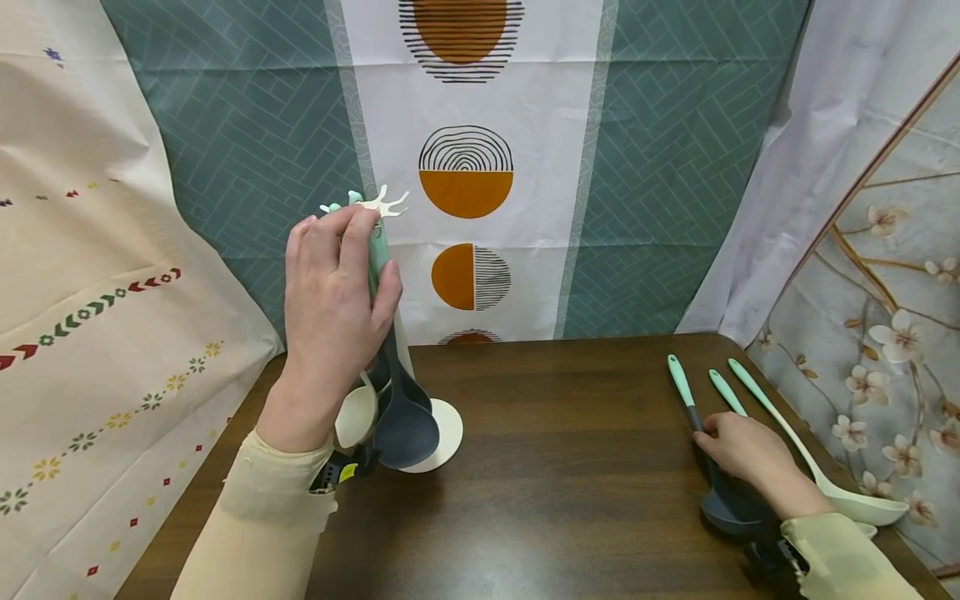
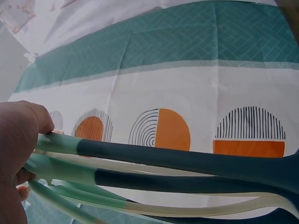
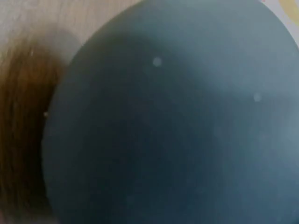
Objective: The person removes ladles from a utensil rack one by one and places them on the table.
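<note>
- My right hand (image 1: 750, 454) is narrow, thumb and fingers pinching the handle of the loose dark ladle (image 1: 723, 510) at the table's (image 1: 562, 417) right side.
- That ladle's long axis runs away from me, leaning slightly left: its mint handle end points towards the back cloth, and its rounded bowl lies on my near side.
- To its right, 2 more utensils lie on roughly similar slants: a mint-handled utensil (image 1: 726, 392), partly covered by my hand, and a pale green ladle (image 1: 782, 427) beyond it.
- My left hand (image 1: 330, 275) curls about the top of the utensil stand (image 1: 450, 437), where handle ends hang; I cannot tell exactly which parts it grips.
- The hung dark ladle (image 1: 407, 433) stands nearly upright there, bowl down, beside a cream spoon (image 1: 356, 417).
- From my right hand the stand is leftward, well apart; the loose dark ladle is far nearer my right hand than my left.
</note>
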A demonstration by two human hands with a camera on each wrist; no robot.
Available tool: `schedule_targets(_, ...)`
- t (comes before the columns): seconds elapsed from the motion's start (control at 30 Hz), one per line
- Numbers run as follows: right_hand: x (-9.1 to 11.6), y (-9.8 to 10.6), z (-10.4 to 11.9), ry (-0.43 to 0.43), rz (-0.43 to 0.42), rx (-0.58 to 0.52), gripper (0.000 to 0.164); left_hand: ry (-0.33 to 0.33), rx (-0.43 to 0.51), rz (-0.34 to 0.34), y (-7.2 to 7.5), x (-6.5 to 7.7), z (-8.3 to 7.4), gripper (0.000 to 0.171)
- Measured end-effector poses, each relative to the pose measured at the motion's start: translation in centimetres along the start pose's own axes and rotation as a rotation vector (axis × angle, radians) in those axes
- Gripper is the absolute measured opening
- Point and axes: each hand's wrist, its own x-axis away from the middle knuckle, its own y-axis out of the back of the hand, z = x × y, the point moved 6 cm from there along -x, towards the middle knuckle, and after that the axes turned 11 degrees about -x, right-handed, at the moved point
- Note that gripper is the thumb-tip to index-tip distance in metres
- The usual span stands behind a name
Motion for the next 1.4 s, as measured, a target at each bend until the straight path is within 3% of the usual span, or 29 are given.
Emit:
schedule_targets(0.27, 0.2, 0.1, -0.4, -0.002, -0.006, 0.006, 0.030, -0.019, 0.033, 0.011, 0.7, -0.4, 0.4, 0.040)
schedule_targets(0.83, 0.4, 0.7, -1.0, 0.021, 0.009, 0.043, 0.021, -0.029, 0.038, 0.041, 1.9, -0.5, 1.9, 0.046)
schedule_targets(1.13, 0.8, 1.0, -1.3, 0.026, 0.016, 0.075, 0.024, -0.021, 0.022, 0.089, 2.3, -0.4, 3.1, 0.053)
schedule_targets(1.4, 0.9, 0.9, -1.4, 0.010, 0.006, 0.081, 0.022, 0.016, 0.112, 0.092, 2.4, 0.2, 4.4, 0.053)
